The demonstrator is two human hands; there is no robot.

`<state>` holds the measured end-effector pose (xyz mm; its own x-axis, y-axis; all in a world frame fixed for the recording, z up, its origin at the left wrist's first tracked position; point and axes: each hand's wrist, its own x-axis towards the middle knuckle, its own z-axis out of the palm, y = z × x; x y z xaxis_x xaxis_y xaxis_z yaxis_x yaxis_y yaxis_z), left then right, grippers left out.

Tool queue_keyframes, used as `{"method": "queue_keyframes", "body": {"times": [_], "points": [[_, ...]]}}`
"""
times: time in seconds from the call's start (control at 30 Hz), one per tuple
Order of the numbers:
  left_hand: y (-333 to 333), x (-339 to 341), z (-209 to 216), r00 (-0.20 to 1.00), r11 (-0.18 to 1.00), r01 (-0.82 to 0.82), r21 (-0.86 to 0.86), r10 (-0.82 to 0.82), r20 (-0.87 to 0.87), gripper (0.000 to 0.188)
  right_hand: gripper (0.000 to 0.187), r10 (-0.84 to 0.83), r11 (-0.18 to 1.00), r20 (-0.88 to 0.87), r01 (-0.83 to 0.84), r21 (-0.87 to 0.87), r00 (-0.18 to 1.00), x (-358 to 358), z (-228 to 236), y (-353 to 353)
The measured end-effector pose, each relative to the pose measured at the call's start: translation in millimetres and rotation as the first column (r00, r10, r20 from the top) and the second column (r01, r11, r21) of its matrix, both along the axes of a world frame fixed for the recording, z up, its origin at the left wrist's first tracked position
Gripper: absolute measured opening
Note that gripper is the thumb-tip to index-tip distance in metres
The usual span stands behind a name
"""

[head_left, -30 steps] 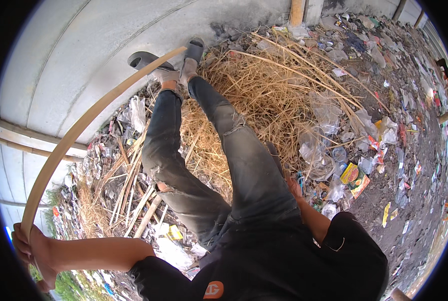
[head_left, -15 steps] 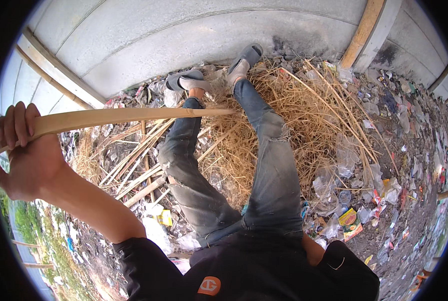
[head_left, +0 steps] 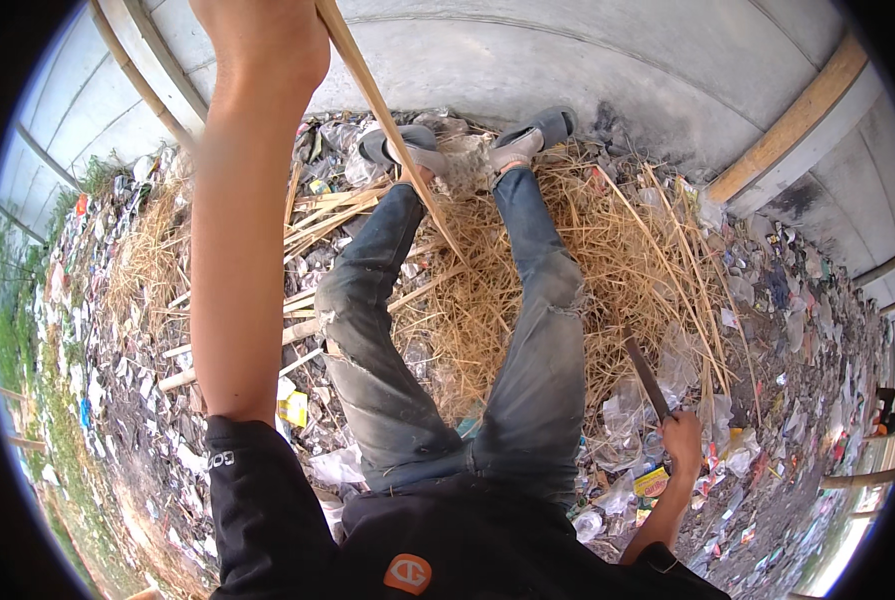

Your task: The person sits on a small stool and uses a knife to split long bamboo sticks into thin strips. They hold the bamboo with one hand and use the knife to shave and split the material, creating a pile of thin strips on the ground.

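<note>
My left hand [head_left: 267, 45] is raised at the upper edge, its fingers cut off by the frame. Beside it a long pale bamboo strip [head_left: 387, 120] slants down, the lower end meeting the straw between my feet; the hand appears to hold its top. Low on the right, my right hand [head_left: 681, 438] is closed round the handle of a long knife [head_left: 647, 380]. Its dark, narrow blade points up and away, the tip over the edge of the straw pile [head_left: 607, 270]. The knife and the strip are apart.
My legs [head_left: 547, 330] stretch out over the straw, with grey sandals [head_left: 547, 125] near a concrete wall [head_left: 527, 60]. Several cut strips [head_left: 337, 220] lie left of my legs. Plastic litter [head_left: 737, 450] covers the ground on both sides. A bamboo post [head_left: 787, 120] leans against the wall.
My left hand has swung from the far left to the top, tilting the bamboo strip from nearly level to steep. My right hand has come into view with the knife. The view has turned somewhat.
</note>
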<state>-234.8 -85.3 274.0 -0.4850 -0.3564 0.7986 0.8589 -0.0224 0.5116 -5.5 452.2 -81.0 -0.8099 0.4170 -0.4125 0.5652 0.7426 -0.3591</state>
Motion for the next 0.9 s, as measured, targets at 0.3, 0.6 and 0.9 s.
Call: {"method": "queue_keyframes", "body": {"times": [0.3,0.6,0.9], "points": [[-2.8,-68.2,-11.1,0.979,0.993,0.12,-0.015,-0.12,-0.163,0.049,0.053,-0.426,0.215,-0.183,-0.097,-0.972,0.886,-85.0,107.2,-215.1],[20.0,-100.8,-12.3,0.93,0.953,0.294,-0.074,-0.303,-0.209,0.048,0.055,-0.184,0.254,-0.354,-0.304,-0.918,0.917,-126.7,106.5,-291.1],[16.5,-116.7,-10.6,0.927,0.935,0.353,0.008,-0.349,-0.141,0.052,0.057,-0.733,0.404,-0.667,-0.701,-0.587,0.136,-146.4,234.0,-276.8]]}}
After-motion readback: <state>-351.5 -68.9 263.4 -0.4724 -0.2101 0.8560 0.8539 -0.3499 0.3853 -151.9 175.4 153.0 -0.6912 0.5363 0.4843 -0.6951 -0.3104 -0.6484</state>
